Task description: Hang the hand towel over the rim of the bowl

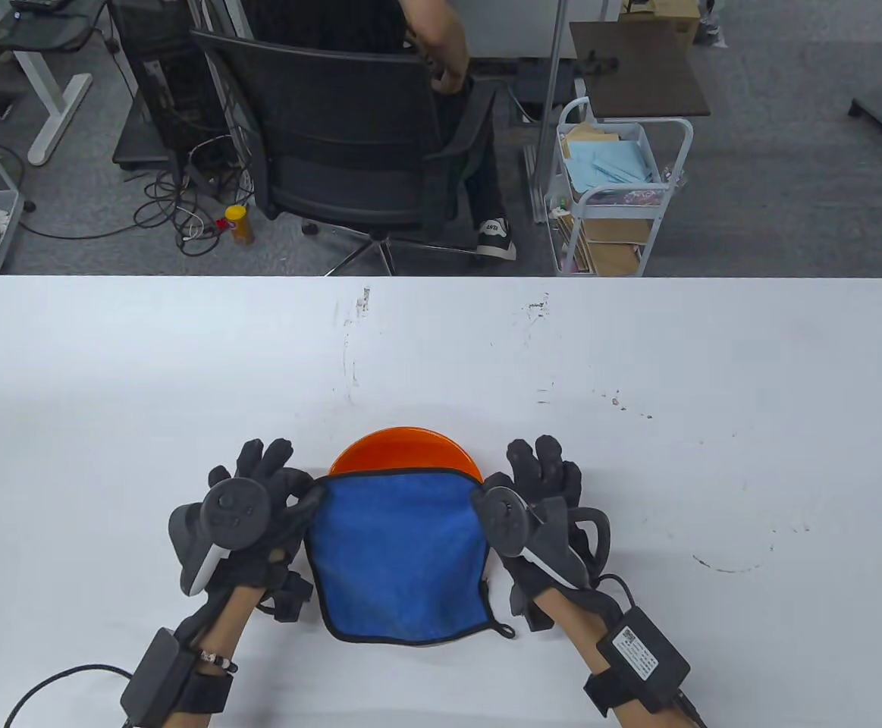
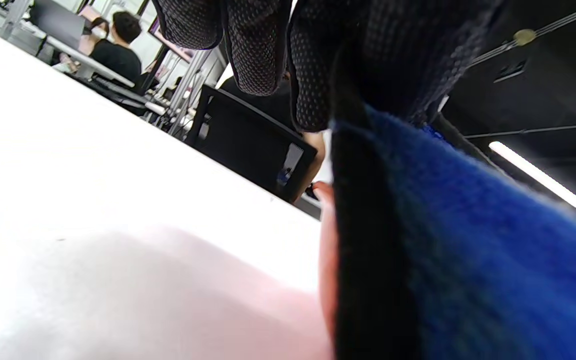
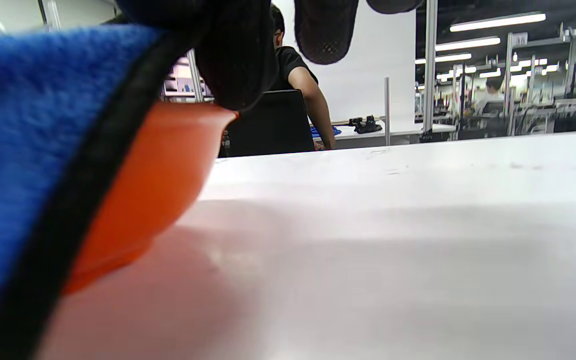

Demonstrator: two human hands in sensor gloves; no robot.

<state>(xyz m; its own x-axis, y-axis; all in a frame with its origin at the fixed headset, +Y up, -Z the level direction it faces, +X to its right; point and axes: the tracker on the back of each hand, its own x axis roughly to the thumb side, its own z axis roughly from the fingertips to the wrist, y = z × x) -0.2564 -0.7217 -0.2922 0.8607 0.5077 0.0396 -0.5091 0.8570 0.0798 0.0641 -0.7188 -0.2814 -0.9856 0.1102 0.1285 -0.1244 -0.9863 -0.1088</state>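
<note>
in the table view we see the hand towel (image 1: 395, 557), blue with a black hem, stretched flat between our two hands and lying over the orange bowl (image 1: 404, 449), so that only the bowl's far arc shows beyond the towel's far edge. our left hand (image 1: 247, 504) pinches the far left corner and our right hand (image 1: 535, 504) pinches the far right corner; the towel's held edge runs left to right, straight between the two grips, and the cloth falls from there toward us, its near edge sagging close to the table (image 1: 714, 379) with a small loop at the near right corner. both hands stand about equally close to the bowl, one at each side of it. the white surface lies bare beyond the bowl and out to either side, so we judge there is room to carry the held edge forward or lower it. in the left wrist view our gloved fingers (image 2: 258, 45) close on the towel's black hem from above, the blue pile filling the right of the frame, with a sliver of orange just beside the hem. in the right wrist view the fingers grip the hem at the top left, and the bowl's orange wall sits directly under the cloth, resting on the table.
</note>
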